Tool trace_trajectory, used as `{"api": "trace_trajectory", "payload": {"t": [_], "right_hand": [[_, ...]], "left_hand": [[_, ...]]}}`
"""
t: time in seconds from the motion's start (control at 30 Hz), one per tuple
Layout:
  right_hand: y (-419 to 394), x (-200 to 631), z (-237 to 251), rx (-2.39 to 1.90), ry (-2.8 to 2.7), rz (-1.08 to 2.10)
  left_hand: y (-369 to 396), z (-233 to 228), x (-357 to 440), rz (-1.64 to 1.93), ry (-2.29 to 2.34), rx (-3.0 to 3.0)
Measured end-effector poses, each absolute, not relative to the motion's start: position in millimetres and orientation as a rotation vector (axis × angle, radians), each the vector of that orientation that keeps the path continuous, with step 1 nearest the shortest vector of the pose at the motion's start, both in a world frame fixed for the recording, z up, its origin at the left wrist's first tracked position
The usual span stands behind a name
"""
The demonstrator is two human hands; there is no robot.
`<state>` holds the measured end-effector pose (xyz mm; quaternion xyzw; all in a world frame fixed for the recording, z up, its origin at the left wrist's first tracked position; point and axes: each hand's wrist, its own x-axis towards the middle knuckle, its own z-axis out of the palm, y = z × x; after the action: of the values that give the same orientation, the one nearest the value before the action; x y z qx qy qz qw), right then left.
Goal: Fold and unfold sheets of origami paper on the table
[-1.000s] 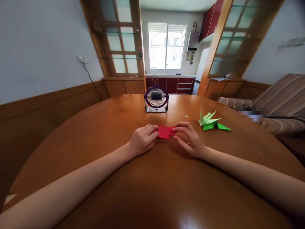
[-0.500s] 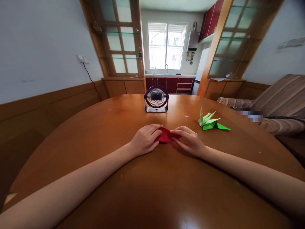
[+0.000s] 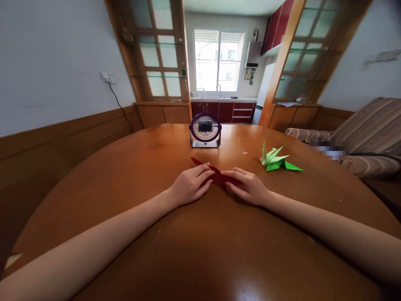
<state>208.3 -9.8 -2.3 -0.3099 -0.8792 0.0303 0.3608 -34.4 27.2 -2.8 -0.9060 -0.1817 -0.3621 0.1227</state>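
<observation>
While palms face down, left hand (image 3: 188, 187), right hand (image 3: 247, 187), fingertips pressing red paper (image 3: 216, 174) flat on table (image 3: 125, 175).

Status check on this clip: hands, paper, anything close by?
Left hand and right hand both pressing the red paper on the table. One paper tip points toward the desk fan. Green paper crane sits apart, right side.

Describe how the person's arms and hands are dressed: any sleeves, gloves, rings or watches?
Both forearms are bare along all that shows, with no sleeve edge in view. The left hand and the right hand wear no gloves; no ring, watch or bracelet is visible on either. Nails are too small to judge.
</observation>
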Motion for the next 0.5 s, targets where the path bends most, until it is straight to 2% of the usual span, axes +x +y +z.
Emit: {"api": "trace_trajectory", "payload": {"t": [0.2, 0.5], "right_hand": [[-11.2, 209.2, 1.4, -0.886, -2.226, 0.164], [-6.8, 212.8, 0.2, -0.784, -2.173, 0.302]], "left_hand": [[24.8, 1.0, -33.3, -1.078, -0.6, -2.687], [23.5, 4.2, -32.1, -1.034, -0.835, -2.697]]}}
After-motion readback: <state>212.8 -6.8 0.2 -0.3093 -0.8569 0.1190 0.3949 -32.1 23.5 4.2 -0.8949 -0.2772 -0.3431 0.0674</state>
